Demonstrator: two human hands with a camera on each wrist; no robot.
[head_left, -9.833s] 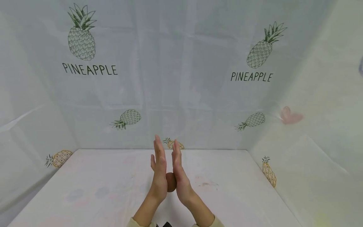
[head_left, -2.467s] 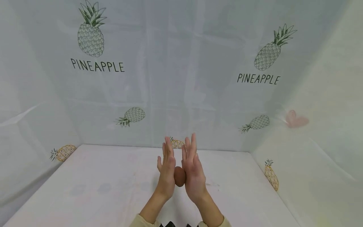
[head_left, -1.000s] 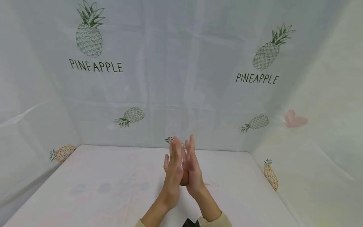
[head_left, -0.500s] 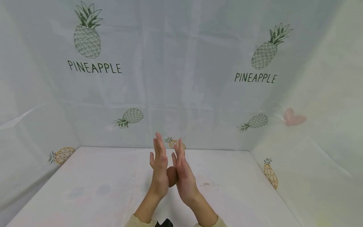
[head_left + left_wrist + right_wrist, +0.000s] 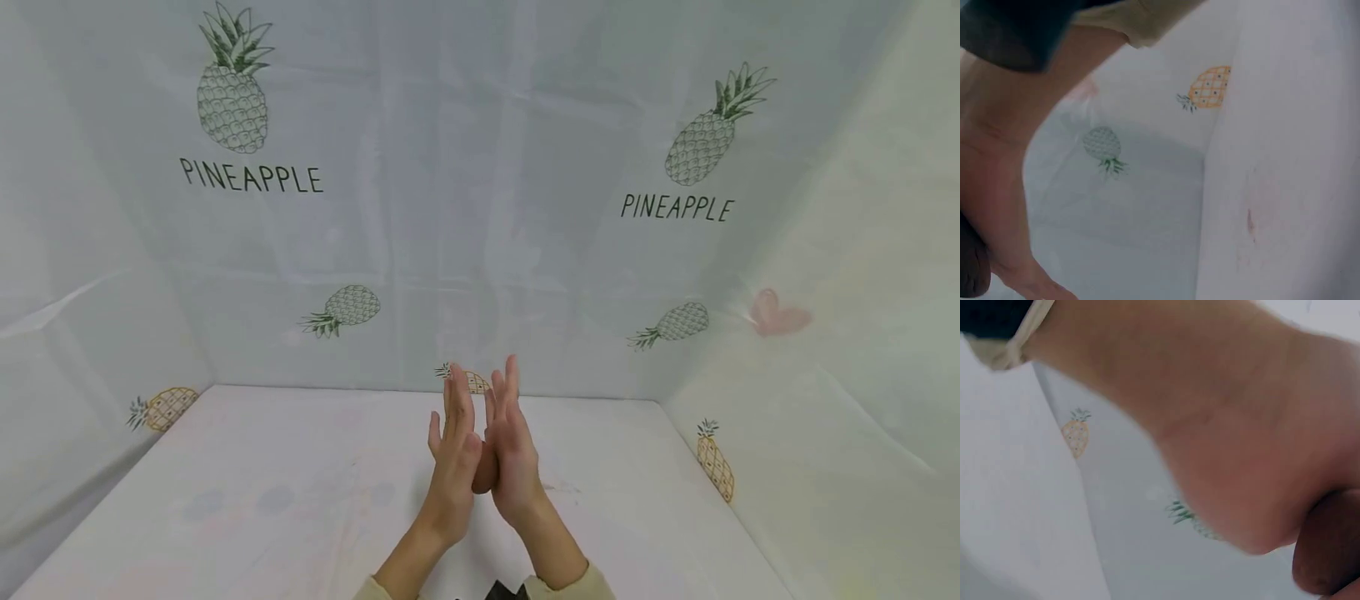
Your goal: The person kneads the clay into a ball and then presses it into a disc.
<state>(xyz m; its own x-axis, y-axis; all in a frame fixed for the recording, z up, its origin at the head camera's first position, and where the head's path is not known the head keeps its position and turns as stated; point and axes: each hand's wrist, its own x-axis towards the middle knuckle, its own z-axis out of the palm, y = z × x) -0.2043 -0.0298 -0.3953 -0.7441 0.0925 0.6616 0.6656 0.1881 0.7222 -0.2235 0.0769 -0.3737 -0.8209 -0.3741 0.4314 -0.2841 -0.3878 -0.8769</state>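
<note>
A brown egg-shaped lump (image 5: 486, 468), clay-like in look, is pressed between both palms above the table. My left hand (image 5: 452, 471) stands upright on its left side with straight fingers pointing up and away. From the right, the palm of my right hand (image 5: 517, 461) presses against it, fingers straight as well. Part of the lump is hidden behind the hands. In the left wrist view, the right hand (image 5: 991, 206) shows beside the dark lump (image 5: 971, 265). The right wrist view has the heel of the left hand (image 5: 1241, 469) against the smooth lump (image 5: 1329, 550).
The white-covered table (image 5: 300, 533) has faint coloured smudges. A pale sheet printed with pineapples (image 5: 450, 208) hangs at the back, and similar sheets enclose both sides. Sleeves with dark wrist devices (image 5: 506, 590) show at the bottom edge.
Both hands swing left and right with the lump between the palms. Since half a second ago they have shifted right, the right hand sliding forward and the left one back.
</note>
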